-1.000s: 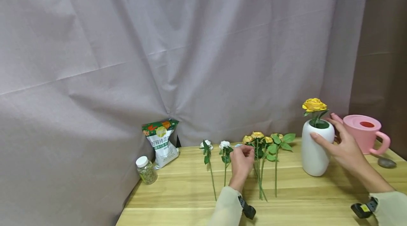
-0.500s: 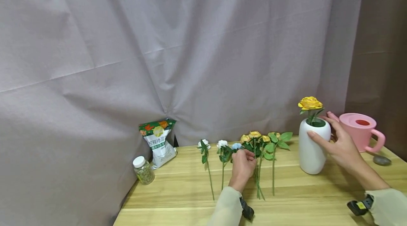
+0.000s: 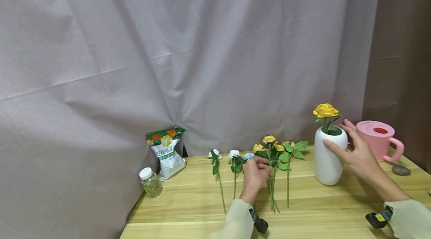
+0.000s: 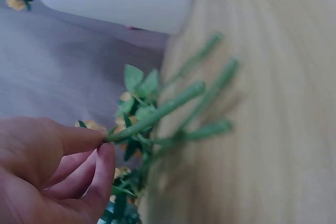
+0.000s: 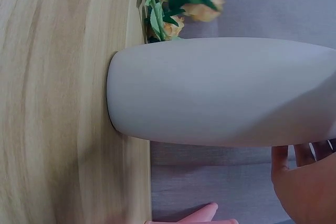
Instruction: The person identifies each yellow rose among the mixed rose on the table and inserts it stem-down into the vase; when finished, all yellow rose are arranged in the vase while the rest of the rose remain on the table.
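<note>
In the left wrist view my left hand [image 4: 58, 166] pinches the green stem [image 4: 157, 113] of a rose between thumb and fingertips. The head view has that left hand [image 3: 256, 174] at a bunch of yellow roses [image 3: 269, 140], one bloom standing higher than the others. My right hand [image 3: 358, 156] grips the upper part of a white vase [image 3: 328, 166], thumb on its front. The vase stands upright on the table, and a single yellow rose [image 3: 325, 110] rises from its mouth. Beside the left hand are a pale blue flower [image 3: 249, 155] and two white roses [image 3: 234, 153].
A leafy green stem [image 3: 288, 186] lies right of the bunch. Behind the right hand stands a pink watering can [image 3: 375, 140], with a grey stone [image 3: 401, 170] near it. On the left are a printed bag [image 3: 169, 158] and a white-lidded jar [image 3: 150, 183]. A grey curtain [image 3: 219, 63] hangs behind the table.
My left hand has raised one yellow rose a little above the others in the bunch. The blue flower shows more now. My right hand stays on the vase; the head view shifts slightly.
</note>
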A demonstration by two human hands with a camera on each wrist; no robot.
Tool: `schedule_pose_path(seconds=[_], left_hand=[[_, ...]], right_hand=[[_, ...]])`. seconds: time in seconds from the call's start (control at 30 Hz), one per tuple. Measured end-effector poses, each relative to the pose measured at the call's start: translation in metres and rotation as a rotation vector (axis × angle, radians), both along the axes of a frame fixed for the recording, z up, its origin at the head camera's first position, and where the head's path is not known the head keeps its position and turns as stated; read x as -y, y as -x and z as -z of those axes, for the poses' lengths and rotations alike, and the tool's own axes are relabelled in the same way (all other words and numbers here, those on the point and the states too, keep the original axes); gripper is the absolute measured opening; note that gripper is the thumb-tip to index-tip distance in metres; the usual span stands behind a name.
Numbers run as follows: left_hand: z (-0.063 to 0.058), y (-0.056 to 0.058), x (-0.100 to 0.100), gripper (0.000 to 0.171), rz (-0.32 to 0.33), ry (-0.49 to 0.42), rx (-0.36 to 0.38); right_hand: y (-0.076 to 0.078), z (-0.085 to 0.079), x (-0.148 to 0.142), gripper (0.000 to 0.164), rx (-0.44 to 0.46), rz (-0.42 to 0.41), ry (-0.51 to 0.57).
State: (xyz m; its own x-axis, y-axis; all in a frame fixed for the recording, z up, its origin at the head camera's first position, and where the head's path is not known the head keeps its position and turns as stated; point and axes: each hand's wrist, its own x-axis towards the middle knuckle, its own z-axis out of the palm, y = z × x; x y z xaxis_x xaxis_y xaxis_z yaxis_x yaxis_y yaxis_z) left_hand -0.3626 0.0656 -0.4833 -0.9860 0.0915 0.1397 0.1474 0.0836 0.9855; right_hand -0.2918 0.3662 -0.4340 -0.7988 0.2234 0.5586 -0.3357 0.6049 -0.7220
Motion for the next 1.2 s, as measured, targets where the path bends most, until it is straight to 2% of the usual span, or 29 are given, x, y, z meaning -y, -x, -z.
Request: schedule_pose_path(seconds=[0.03, 0.1, 0.13, 0.27, 0.47, 0.6, 0.8, 1.03, 1.1, 1.2], left_hand=[[-0.003, -0.001, 0.000, 0.013, 0.000, -0.008, -0.006], [-0.008, -0.003, 0.001, 0.016, -0.036, 0.145, -0.090], [-0.011, -0.003, 0.002, 0.017, -0.040, 0.164, -0.109], [-0.024, -0.004, 0.003, 0.017, -0.012, 0.059, -0.110], [-0.047, -0.012, 0.003, 0.017, 0.072, -0.129, -0.107], [-0.066, -0.019, -0.003, 0.020, 0.123, -0.221, -0.158], [-0.104, -0.024, -0.018, 0.028, 0.157, -0.376, -0.301], [-0.157, -0.029, -0.047, 0.025, 0.112, -0.516, -0.493], [-0.168, -0.032, -0.056, 0.022, 0.103, -0.530, -0.538], [-0.176, -0.035, -0.069, 0.019, 0.076, -0.447, -0.615]], right_hand=[[0.000, 0.000, 0.000, 0.070, 0.002, -0.001, 0.000], [0.000, 0.000, 0.000, 0.071, 0.012, -0.004, 0.002], [-0.001, 0.000, 0.000, 0.071, 0.017, -0.004, 0.003], [0.000, -0.001, 0.001, 0.073, 0.031, -0.012, 0.007], [0.002, -0.001, 0.003, 0.073, 0.032, -0.015, 0.007], [0.001, 0.000, 0.002, 0.072, 0.033, -0.011, 0.003], [-0.002, 0.000, 0.000, 0.071, 0.017, -0.009, -0.002], [0.000, 0.002, 0.000, 0.071, 0.014, -0.011, -0.008], [0.001, 0.002, -0.001, 0.071, 0.005, -0.015, -0.005], [0.001, 0.002, -0.001, 0.071, 0.000, -0.017, -0.003]])
